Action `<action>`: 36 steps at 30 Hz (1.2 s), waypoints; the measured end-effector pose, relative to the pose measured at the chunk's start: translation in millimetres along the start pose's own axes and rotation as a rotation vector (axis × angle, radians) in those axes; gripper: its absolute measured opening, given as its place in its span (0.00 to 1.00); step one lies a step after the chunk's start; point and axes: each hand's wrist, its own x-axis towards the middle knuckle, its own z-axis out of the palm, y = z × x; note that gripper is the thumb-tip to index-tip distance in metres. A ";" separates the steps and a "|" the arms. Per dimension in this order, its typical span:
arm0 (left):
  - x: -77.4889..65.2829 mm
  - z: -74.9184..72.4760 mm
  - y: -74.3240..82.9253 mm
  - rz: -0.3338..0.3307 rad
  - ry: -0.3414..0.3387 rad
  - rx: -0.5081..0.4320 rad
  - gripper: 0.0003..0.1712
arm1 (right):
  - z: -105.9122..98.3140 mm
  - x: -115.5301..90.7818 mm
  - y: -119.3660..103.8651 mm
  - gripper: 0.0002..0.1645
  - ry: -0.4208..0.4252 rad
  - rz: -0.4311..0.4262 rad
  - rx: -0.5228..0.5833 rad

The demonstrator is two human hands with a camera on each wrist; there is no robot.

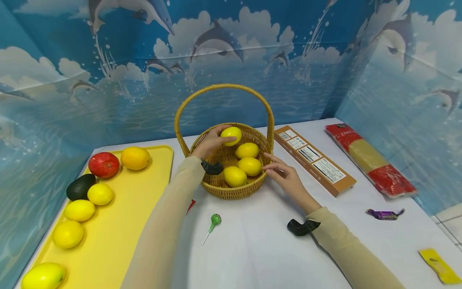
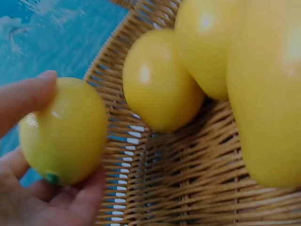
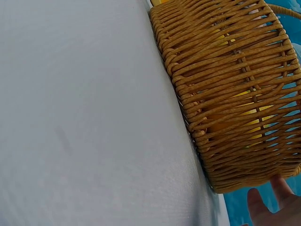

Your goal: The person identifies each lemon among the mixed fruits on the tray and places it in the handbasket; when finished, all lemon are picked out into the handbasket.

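- Centrally, in the head view, a wicker basket [image 1: 231,188] with a tall arched handle stands on the white worktop [image 1: 260,249].
- The left hand [image 1: 211,142] reaches over the basket's far rim, its fingers and thumb curled round a yellow lemon [image 1: 231,135] held just above the inside of the basket; the left wrist view shows the same lemon [image 2: 63,132] gripped between thumb and fingers against the weave.
- Three more lemons [image 1: 247,150] lie inside the basket, close together, lower right of the held one.
- The right hand [image 1: 285,176] rests at the basket's right outer wall with fingers straight and relaxed, the fingertips touching or almost touching the weave; it holds nothing.
- At the left of the frame a yellow tray [image 1: 119,224] carries a red fruit [image 1: 104,164], an orange [image 1: 135,158], an avocado [image 1: 81,186] and several further lemons.
- A green lollipop [image 1: 213,222] lies on the worktop below the basket.
- Right of the basket lie a long brown box [image 1: 314,160] and a red spaghetti packet [image 1: 369,160]; lower right are a purple sweet [image 1: 384,214] and a yellow sachet [image 1: 440,265].
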 end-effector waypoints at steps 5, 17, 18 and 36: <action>6.0 0.4 -5.2 -0.065 -0.013 0.103 0.34 | 1.5 -0.7 0.6 0.10 0.007 0.009 0.001; 11.6 8.6 -10.7 -0.075 -0.064 0.256 0.33 | 2.0 -0.4 -0.5 0.10 0.009 0.003 0.010; 10.9 9.3 -10.3 -0.068 -0.068 0.266 0.32 | 2.0 -0.4 -0.7 0.10 0.009 0.005 0.008; -106.3 -13.3 45.5 0.355 -0.102 0.271 0.28 | 3.9 2.7 0.2 0.11 0.004 0.009 0.001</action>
